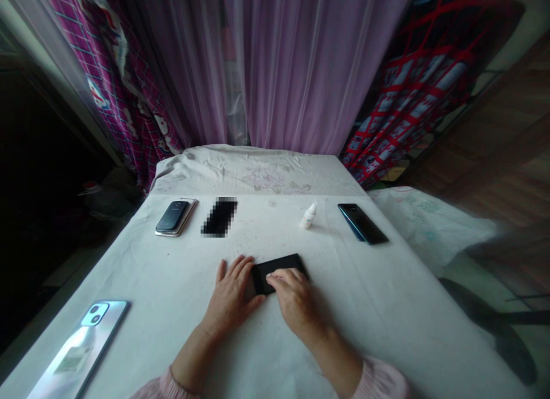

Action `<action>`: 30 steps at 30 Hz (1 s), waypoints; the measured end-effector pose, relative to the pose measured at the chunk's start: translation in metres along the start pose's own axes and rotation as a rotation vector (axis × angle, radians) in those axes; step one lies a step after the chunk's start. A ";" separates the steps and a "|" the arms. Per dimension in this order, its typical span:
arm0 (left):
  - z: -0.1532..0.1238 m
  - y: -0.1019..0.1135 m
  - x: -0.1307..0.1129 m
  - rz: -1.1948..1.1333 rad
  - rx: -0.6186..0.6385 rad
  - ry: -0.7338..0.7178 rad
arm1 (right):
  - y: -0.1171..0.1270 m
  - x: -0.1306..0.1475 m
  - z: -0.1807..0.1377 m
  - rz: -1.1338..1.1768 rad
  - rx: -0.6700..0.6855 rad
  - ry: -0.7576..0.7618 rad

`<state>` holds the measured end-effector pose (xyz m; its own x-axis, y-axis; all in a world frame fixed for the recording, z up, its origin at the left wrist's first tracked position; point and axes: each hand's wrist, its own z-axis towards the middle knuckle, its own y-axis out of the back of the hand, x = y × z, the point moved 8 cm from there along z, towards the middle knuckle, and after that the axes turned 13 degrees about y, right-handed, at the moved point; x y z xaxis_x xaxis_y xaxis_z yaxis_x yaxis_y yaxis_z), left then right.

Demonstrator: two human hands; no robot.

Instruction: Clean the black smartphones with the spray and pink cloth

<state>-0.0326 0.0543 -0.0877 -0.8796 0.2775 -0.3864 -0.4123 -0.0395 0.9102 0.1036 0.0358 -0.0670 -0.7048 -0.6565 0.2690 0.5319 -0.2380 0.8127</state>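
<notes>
A black phone (pixel 263 270) lies flat on the white-covered table in front of me, slightly turned. My left hand (pixel 232 291) rests on the cloth at its left end, fingers stretched out, with the thumb by the near edge and the index finger by the far left corner. Over the dark face of the phone, my right hand (pixel 296 299) is closed with its fingertips pinched together. Whatever may be between those fingertips is too small or hidden to make out. Part of the phone's right side is covered by that hand.
A small white spray bottle (pixel 308 216) stands beyond the phone. Dark phones (pixel 363 222) lie at the right. Stacked phones (pixel 174 217) and a pixelated dark object (pixel 220 217) lie at the far left. A silvery phone (pixel 81 350) is near left. Curtains (pixel 296 67) hang behind the table.
</notes>
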 end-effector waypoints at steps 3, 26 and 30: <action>0.000 0.000 0.000 -0.007 0.001 0.002 | 0.019 -0.026 -0.015 -0.062 -0.044 -0.025; 0.001 -0.003 0.004 -0.003 0.009 -0.013 | 0.052 -0.069 -0.048 0.061 -0.175 -0.172; 0.002 -0.005 0.008 0.014 0.042 -0.020 | 0.061 -0.110 -0.069 0.251 -0.295 -0.529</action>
<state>-0.0372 0.0588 -0.0947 -0.8801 0.2966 -0.3709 -0.3894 -0.0036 0.9211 0.2457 0.0437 -0.0830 -0.6381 -0.2952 0.7111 0.7638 -0.3592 0.5363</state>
